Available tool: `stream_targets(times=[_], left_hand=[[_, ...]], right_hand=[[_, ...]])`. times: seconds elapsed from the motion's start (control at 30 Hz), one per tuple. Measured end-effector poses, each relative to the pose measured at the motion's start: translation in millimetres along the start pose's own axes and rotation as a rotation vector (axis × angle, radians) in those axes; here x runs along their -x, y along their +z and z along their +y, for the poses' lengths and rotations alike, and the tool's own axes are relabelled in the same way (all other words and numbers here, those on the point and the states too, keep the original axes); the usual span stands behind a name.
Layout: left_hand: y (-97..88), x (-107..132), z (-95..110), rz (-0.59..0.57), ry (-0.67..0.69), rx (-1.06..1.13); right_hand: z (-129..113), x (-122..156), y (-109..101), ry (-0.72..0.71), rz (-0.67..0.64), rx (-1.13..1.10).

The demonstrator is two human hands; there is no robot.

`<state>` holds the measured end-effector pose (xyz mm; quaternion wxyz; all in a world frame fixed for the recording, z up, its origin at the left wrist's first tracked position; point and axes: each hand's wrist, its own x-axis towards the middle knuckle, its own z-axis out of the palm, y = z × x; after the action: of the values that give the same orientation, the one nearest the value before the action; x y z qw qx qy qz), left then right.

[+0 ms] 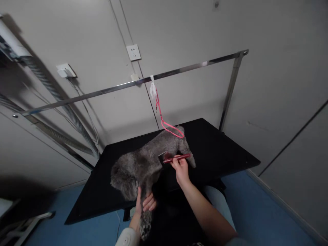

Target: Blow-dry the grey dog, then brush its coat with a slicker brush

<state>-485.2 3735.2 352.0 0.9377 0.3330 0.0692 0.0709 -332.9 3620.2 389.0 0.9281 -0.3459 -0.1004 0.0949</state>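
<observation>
A curly grey dog (151,150) stands on a black grooming table (212,147), its head toward the left. My left hand (145,201) is wrapped around the dog's front leg (146,218), which sticks out past the table's near edge; the thumb is on one side and the fingers on the other. In my right hand (180,167) is a slicker brush (176,158) with a red handle, gripped between thumb and fingers. The brush head is against or just beside the dog's flank; contact cannot be made out exactly.
A metal bar (107,90) spans above the table, with a pink loop leash (166,126) hanging from it over the dog's rear. Grey ribbed hoses (56,89) run down at the left. Wall sockets (133,52) are behind.
</observation>
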Motion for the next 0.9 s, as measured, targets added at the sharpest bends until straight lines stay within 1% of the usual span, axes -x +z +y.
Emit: stream_targets(times=[0.07, 0.13, 0.17, 0.2, 0.27, 0.3, 0.33, 0.37, 0.43, 0.47, 0.5, 0.53, 0.57, 0.6, 0.63, 0.7, 0.73, 0.77, 0.83, 0.87, 0.9], left_hand=[[-0.7, 5, 7, -0.056, 0.042, 0.083], [1.5, 11, 13, -0.097, 0.082, 0.166], [3.5, 13, 16, -0.104, 0.094, 0.189], [5.7, 16, 19, -0.105, 0.104, 0.198], [9.9, 18, 24, -0.11, 0.106, 0.19], [11.4, 18, 25, -0.121, 0.103, 0.189], [12.5, 18, 26, -0.14, 0.099, 0.194], [13.2, 17, 27, -0.165, 0.101, 0.201], [13.7, 17, 29, -0.209, 0.118, 0.206], [13.7, 17, 30, -0.214, 0.127, 0.201], [13.6, 19, 31, -0.204, 0.123, 0.189], [13.3, 22, 31, -0.179, 0.105, 0.173], [12.8, 25, 32, -0.137, 0.071, 0.151], [12.3, 30, 33, -0.084, 0.028, 0.122], [11.7, 35, 33, -0.025, -0.011, 0.086], [11.3, 48, 32, 0.086, -0.05, 0.016], [12.0, 55, 32, 0.131, -0.054, -0.011], [13.3, 61, 31, 0.165, -0.056, -0.032], [18.4, 73, 31, 0.206, -0.073, -0.051], [21.8, 78, 32, 0.216, -0.087, -0.053], [25.6, 83, 32, 0.224, -0.098, -0.053]], right_hand=[[4, 4, 5, 0.044, -0.064, 0.003], [9, 8, 6, 0.158, -0.15, -0.008], [11, 9, 6, 0.186, -0.145, -0.034], [13, 10, 6, 0.18, -0.111, -0.06], [18, 13, 5, 0.106, -0.004, -0.089], [21, 16, 5, 0.07, 0.017, -0.075], [24, 19, 5, 0.055, 0.006, -0.048], [27, 21, 6, 0.072, -0.029, -0.025], [28, 24, 7, 0.149, -0.098, -0.024], [27, 23, 7, 0.176, -0.057, -0.071], [24, 22, 7, 0.166, 0.003, -0.122], [21, 22, 6, 0.121, 0.076, -0.164], [18, 22, 5, 0.085, 0.109, -0.183], [16, 24, 5, 0.086, 0.085, -0.178], [16, 28, 6, 0.118, 0.009, -0.151], [17, 36, 10, 0.251, -0.186, -0.088], [19, 40, 13, 0.294, -0.231, -0.081], [20, 42, 16, 0.292, -0.214, -0.101], [21, 46, 20, 0.209, -0.097, -0.176], [20, 48, 20, 0.188, -0.09, -0.19], [20, 50, 21, 0.199, -0.14, -0.177]])
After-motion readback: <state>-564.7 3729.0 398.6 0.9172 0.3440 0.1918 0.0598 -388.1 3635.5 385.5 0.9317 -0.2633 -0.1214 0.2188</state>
